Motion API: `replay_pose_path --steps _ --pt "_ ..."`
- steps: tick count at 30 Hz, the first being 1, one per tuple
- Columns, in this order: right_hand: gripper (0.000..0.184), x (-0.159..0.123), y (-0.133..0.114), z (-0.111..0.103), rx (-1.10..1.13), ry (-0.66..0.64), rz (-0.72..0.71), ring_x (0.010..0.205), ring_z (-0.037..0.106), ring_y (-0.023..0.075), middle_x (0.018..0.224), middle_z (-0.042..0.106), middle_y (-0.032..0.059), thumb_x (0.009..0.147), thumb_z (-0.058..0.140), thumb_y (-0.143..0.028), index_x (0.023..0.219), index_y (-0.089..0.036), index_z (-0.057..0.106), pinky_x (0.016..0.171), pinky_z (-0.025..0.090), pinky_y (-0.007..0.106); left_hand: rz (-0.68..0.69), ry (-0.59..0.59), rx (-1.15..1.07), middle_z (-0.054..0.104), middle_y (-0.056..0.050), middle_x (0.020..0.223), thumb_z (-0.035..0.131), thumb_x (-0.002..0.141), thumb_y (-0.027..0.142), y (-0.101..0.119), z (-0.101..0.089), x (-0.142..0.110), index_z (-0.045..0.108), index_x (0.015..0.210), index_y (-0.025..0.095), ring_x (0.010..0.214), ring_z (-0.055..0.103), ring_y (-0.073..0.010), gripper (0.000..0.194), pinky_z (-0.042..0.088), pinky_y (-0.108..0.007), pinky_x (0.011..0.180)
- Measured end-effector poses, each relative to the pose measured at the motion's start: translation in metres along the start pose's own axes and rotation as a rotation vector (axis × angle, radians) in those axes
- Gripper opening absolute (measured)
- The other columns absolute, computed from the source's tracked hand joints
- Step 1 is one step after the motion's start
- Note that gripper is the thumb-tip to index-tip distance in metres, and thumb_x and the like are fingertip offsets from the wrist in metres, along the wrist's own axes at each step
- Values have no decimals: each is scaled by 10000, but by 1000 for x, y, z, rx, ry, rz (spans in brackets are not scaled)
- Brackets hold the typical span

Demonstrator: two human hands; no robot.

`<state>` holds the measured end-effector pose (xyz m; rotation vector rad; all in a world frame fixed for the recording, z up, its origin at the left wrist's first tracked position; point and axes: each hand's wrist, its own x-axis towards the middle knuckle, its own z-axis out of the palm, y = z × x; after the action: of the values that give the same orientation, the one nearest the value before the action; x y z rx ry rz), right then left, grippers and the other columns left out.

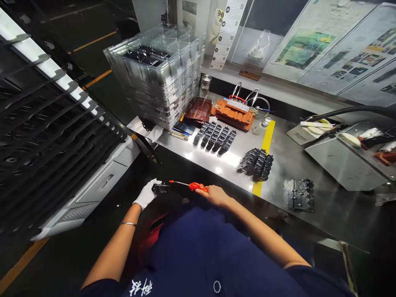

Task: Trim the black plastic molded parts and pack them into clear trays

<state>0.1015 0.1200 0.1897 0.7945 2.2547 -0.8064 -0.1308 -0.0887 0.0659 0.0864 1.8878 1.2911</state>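
I'm watching the gloved left hand [146, 194] gripping a small black part [160, 188], at 9 o'clock from the right hand [217, 195]. The right hand is clasping a red-handled tool [196, 187], its shaft [182, 183] pointing to 9 o'clock, red tip [171, 181] hovering just beside the part.

There are two hands [215, 194], one glove [144, 196], one held part [160, 188], one red tool [196, 187], one bracelet [128, 224], one orange block [233, 114], one jar [205, 86] and one stack of trays [153, 93].

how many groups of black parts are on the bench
3: a row in front of the orange fixture, a pile over the yellow stripe, a clump at right. The trays may hide others.
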Motion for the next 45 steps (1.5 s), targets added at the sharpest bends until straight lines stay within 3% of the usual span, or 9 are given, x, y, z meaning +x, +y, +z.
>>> replay_pose_path --steps 3,7,11,21,27,35,40,42,45 --pt "702 -1 1 6 -14 -17 1 727 635 197 812 686 79 892 226 -720 867 -186 680 598 356 248 24 -38 -45 706 -72 938 824 519 361 8 0 4 658 924 151 893 652 -219 485 492 -360 870" --pt "733 -5 -5 19 -55 -43 -64 749 650 215 816 695 83 862 217 -760 864 -192 680 612 378 256 -59 236 7 674 -70 821 690 647 537 23 9 16 616 869 145 780 637 -212 457 489 -336 732" --pt "744 -9 -13 27 -120 -14 -79 763 662 230 823 704 92 858 205 -764 862 -185 672 622 394 265 -44 291 122 620 -32 725 696 650 480 32 24 23 585 752 165 724 587 -199 350 444 -305 674" --pt "762 -14 -5 28 -145 11 -18 827 678 247 867 715 92 858 187 -763 921 -180 673 657 414 268 46 171 286 624 -29 707 644 704 503 46 52 7 586 713 170 714 564 -189 339 423 -284 664" --pt "701 -7 23 20 -51 93 60 842 667 240 897 713 101 894 209 -716 933 -182 662 667 411 270 56 -55 351 688 -69 846 616 697 635 42 58 -16 660 844 154 825 604 -229 506 448 -306 745" --pt "739 -8 71 15 52 64 57 869 669 255 925 714 111 863 213 -757 911 -179 671 684 421 281 17 -102 547 708 -108 911 648 714 540 36 91 -21 673 876 171 904 633 -297 403 465 -363 795" --pt "712 -31 135 10 231 -3 113 911 668 288 992 707 118 842 284 -767 960 -172 656 681 431 299 49 -129 622 696 -169 1000 662 709 381 47 147 -5 646 944 155 947 637 -338 326 464 -406 832" --pt "667 -45 162 11 292 6 210 943 662 300 1021 702 120 854 322 -737 1002 -171 642 700 437 309 130 -241 640 698 -149 1034 654 713 334 62 190 2 642 986 168 974 638 -312 320 466 -381 855" --pt "616 -64 193 18 341 10 316 981 654 315 1052 696 131 877 338 -689 1022 -166 630 728 440 324 246 -373 701 696 -126 1062 648 722 313 91 277 9 635 1043 182 1009 630 -303 347 450 -389 891"
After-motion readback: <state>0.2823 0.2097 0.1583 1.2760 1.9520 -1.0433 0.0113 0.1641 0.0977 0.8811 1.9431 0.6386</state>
